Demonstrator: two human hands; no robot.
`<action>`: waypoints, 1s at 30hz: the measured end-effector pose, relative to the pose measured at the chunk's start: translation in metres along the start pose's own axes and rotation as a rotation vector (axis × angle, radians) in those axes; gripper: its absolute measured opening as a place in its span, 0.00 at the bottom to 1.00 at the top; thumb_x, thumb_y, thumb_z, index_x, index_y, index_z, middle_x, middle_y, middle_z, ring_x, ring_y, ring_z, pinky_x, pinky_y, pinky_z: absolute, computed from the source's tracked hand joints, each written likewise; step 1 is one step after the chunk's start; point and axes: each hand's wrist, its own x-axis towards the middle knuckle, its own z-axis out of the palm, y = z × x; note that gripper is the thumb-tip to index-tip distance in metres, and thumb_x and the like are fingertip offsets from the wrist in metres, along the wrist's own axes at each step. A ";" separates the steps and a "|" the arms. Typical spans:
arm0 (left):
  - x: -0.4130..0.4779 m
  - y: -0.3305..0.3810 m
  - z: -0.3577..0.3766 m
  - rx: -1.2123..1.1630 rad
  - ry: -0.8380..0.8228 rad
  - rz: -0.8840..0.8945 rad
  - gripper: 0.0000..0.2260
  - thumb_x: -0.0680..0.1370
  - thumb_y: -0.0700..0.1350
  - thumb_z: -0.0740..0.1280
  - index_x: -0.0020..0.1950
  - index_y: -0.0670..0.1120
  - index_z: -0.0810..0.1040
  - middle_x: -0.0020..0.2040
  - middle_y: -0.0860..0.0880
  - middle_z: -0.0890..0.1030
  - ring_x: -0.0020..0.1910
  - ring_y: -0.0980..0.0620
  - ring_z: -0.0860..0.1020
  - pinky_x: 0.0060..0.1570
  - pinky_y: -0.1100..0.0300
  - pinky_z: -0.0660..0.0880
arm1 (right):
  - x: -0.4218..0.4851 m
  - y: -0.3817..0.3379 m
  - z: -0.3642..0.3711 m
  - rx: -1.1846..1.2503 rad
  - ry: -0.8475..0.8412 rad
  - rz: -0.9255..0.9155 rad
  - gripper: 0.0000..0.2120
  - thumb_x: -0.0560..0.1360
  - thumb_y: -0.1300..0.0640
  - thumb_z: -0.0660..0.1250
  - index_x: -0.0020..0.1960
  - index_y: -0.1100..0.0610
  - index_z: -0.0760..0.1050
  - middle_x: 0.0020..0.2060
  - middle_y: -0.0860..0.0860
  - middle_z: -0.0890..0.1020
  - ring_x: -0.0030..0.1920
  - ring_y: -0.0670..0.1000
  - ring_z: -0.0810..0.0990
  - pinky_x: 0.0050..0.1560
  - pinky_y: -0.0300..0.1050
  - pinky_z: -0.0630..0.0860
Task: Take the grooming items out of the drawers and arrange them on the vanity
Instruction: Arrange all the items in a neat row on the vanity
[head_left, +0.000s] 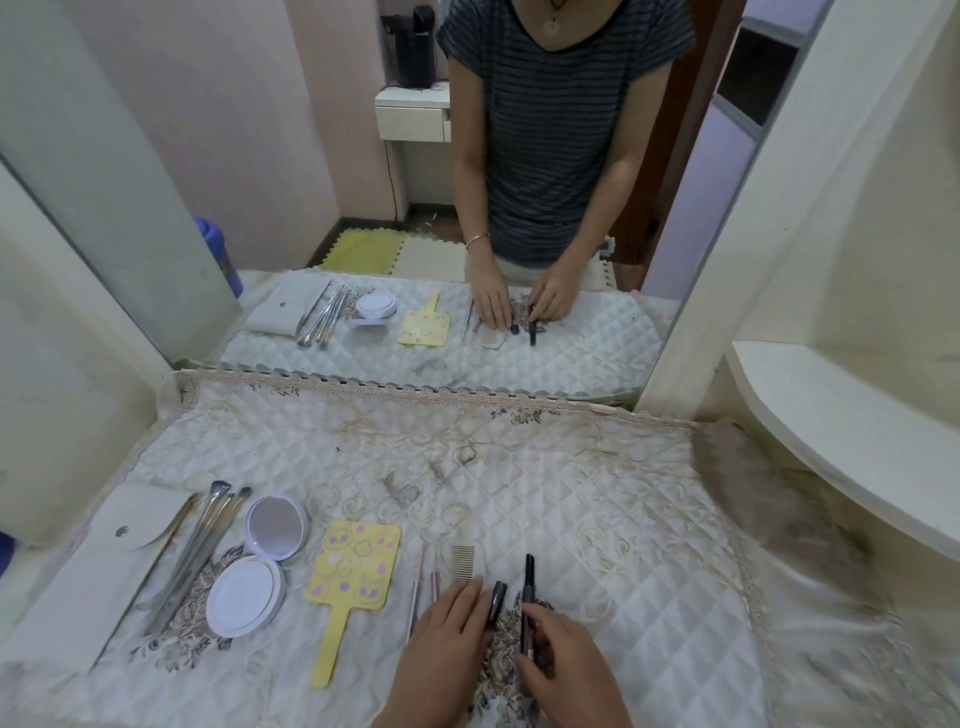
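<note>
The quilted cloth (597, 519) on the vanity carries a row of grooming items running from 8 o'clock to 6 o'clock. Farthest left lies a white pouch (93, 561), with a bundle of makeup brushes (208, 540) along its right edge. Next comes an open compact (260, 566), its mirrored lid tipped back. A yellow hand mirror (353, 571) lies face down with its handle pointing toward 7 o'clock. Just right of it are two pink pencils (418, 587) and a comb (462, 566).

At 6 o'clock the left hand (441, 654) lies flat, fingers straight and together over the comb's near end. A short dark tube (497, 597) sits against its forefinger. The right hand (566, 670), just beside it, has curled fingers that pinch the near end of a black pen (528, 592). The pen's tip points toward 12 o'clock. The wall mirror (363, 182) behind repeats the row.
</note>
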 end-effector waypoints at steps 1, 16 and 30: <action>0.002 0.002 0.000 0.010 0.008 -0.013 0.21 0.81 0.53 0.40 0.58 0.49 0.70 0.52 0.53 0.84 0.56 0.56 0.69 0.52 0.63 0.74 | 0.000 0.002 0.001 -0.053 0.015 -0.020 0.25 0.71 0.48 0.65 0.66 0.43 0.64 0.51 0.40 0.72 0.58 0.45 0.73 0.56 0.32 0.68; -0.035 -0.027 -0.025 0.039 -0.018 -0.087 0.22 0.80 0.55 0.40 0.61 0.52 0.69 0.57 0.46 0.82 0.51 0.51 0.82 0.43 0.63 0.80 | -0.009 0.031 0.002 -0.386 0.094 -0.127 0.34 0.73 0.31 0.39 0.54 0.47 0.78 0.51 0.48 0.84 0.51 0.51 0.83 0.52 0.40 0.75; -0.043 -0.041 -0.035 0.068 0.126 -0.120 0.20 0.80 0.53 0.43 0.60 0.49 0.71 0.69 0.49 0.67 0.59 0.48 0.78 0.63 0.63 0.67 | -0.008 0.021 0.007 -0.347 0.143 -0.185 0.27 0.60 0.36 0.56 0.57 0.43 0.67 0.52 0.38 0.81 0.60 0.44 0.67 0.66 0.36 0.52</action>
